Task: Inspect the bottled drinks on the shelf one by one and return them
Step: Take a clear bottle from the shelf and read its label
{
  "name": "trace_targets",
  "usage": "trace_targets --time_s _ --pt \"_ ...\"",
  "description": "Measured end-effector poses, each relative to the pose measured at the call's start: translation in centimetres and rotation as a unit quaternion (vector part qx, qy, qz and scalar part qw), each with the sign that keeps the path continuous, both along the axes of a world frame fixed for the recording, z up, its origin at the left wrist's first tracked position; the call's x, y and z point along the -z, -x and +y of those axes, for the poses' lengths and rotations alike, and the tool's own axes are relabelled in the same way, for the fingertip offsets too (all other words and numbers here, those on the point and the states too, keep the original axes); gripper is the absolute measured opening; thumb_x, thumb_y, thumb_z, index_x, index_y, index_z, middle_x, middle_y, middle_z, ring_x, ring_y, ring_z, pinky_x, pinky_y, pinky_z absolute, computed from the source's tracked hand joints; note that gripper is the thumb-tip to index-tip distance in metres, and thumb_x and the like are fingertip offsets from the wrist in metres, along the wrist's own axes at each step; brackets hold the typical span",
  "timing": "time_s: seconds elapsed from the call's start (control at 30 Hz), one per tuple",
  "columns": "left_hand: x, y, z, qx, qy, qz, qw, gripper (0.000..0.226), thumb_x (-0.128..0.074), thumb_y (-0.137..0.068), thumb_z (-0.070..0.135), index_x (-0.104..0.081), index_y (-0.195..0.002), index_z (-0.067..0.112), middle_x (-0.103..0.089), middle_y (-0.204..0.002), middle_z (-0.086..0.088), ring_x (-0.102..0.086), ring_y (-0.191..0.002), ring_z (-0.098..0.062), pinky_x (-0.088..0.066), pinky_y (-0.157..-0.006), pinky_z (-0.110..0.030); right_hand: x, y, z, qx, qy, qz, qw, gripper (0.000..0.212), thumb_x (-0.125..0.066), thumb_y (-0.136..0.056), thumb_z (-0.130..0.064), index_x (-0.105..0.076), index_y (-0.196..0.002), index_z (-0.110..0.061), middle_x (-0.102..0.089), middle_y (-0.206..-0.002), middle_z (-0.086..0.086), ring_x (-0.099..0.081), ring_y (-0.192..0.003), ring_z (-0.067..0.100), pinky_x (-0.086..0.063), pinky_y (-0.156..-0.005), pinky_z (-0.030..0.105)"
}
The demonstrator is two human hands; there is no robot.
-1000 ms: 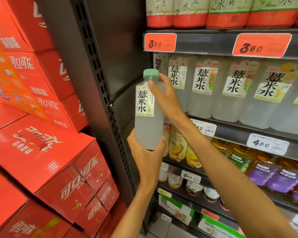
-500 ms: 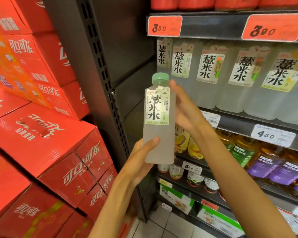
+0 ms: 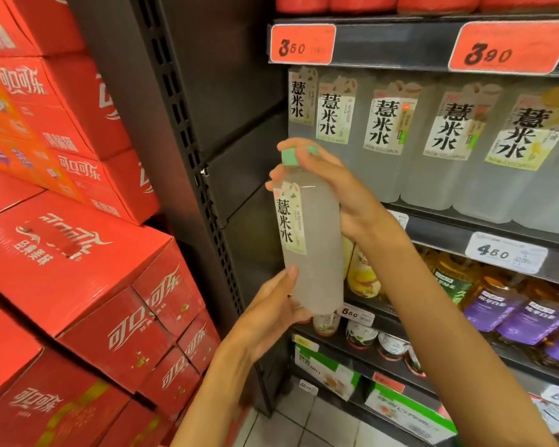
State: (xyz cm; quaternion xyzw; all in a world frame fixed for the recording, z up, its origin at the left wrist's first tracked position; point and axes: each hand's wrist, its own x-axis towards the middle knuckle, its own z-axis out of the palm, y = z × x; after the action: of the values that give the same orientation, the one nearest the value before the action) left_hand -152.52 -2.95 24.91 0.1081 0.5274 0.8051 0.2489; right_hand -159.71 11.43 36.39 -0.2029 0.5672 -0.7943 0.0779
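I hold a cloudy white bottle (image 3: 317, 250) with a green cap and a pale label with black characters, upright in front of the shelf's left end. My right hand (image 3: 329, 188) wraps over its cap and shoulder, fingers curled round the neck. My left hand (image 3: 273, 312) cups the bottle's base from below, thumb pressed against its side. A row of like bottles (image 3: 388, 137) stands on the shelf (image 3: 449, 233) behind.
Stacked red cola cartons (image 3: 78, 253) fill the left side. A dark perforated upright (image 3: 188, 150) frames the shelf. Orange price tags (image 3: 302, 43) hang above; amber and purple-labelled bottles (image 3: 513, 311) and small cups sit on lower shelves.
The bottle has turned so its label faces left. My right hand moved from beside the label up over the cap, and my left hand shifted under the base.
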Motion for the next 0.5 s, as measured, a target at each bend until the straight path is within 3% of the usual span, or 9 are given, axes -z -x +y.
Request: trace_targets --time_s 0.13,0.27,0.33,0.43,0.5 --pt "-0.8 0.2 0.8 -0.082 0.083 0.060 0.991 0.088 -0.074 -0.064 0.064 -0.044 -0.136 0.021 -0.061 -0.131 -0.001 -0.056 -0.123 -0.016 -0.047 -0.100 -0.034 -0.9 -0.6 -0.7 0.122 -0.042 0.017 0.991 0.022 -0.063 -0.090 -0.032 -0.059 -0.110 -0.023 -0.070 -0.096 0.006 -0.066 -0.092 0.021 -0.053 -0.084 0.041" --pt "-0.9 0.1 1.5 -0.134 0.118 0.084 0.980 0.080 -0.076 -0.061 0.055 -0.049 -0.129 0.024 -0.065 -0.122 0.001 -0.061 -0.115 -0.015 -0.050 -0.096 -0.035 -0.9 -0.8 -0.9 0.215 -0.025 -0.053 0.975 0.028 -0.068 -0.088 -0.034 -0.061 -0.111 -0.021 -0.071 -0.097 0.005 -0.065 -0.082 0.013 -0.055 -0.079 0.036" --pt "-0.7 0.1 1.2 -0.127 0.083 0.079 0.985 0.072 -0.075 -0.065 0.054 -0.054 -0.128 0.025 -0.067 -0.120 0.000 -0.062 -0.113 -0.016 -0.051 -0.092 -0.033 -1.1 -0.7 0.0 0.179 -0.011 -0.069 0.981 0.022 -0.067 -0.088 -0.034 -0.063 -0.105 -0.021 -0.072 -0.097 0.005 -0.067 -0.081 0.013 -0.055 -0.078 0.035" --pt "-1.0 0.1 0.3 -0.032 -0.027 0.029 0.999 0.062 -0.078 -0.065 0.058 -0.068 -0.117 0.027 -0.070 -0.112 -0.003 -0.066 -0.100 -0.020 -0.053 -0.083 -0.035 -1.1 -0.7 1.4 0.130 -0.018 -0.031 0.991 0.022 -0.064 -0.089 -0.035 -0.065 -0.102 -0.017 -0.071 -0.093 0.003 -0.067 -0.091 0.018 -0.052 -0.088 0.035" --pt "-1.3 0.1 0.3 0.050 -0.091 -0.034 0.994 0.064 -0.079 -0.064 0.058 -0.069 -0.117 0.024 -0.068 -0.109 -0.010 -0.066 -0.093 -0.024 -0.053 -0.082 -0.039 -0.9 -0.7 1.5 0.127 -0.021 -0.019 0.992 0.027 -0.063 -0.087 -0.039 -0.066 -0.101 -0.016 -0.070 -0.083 0.001 -0.068 -0.083 0.016 -0.053 -0.079 0.028"
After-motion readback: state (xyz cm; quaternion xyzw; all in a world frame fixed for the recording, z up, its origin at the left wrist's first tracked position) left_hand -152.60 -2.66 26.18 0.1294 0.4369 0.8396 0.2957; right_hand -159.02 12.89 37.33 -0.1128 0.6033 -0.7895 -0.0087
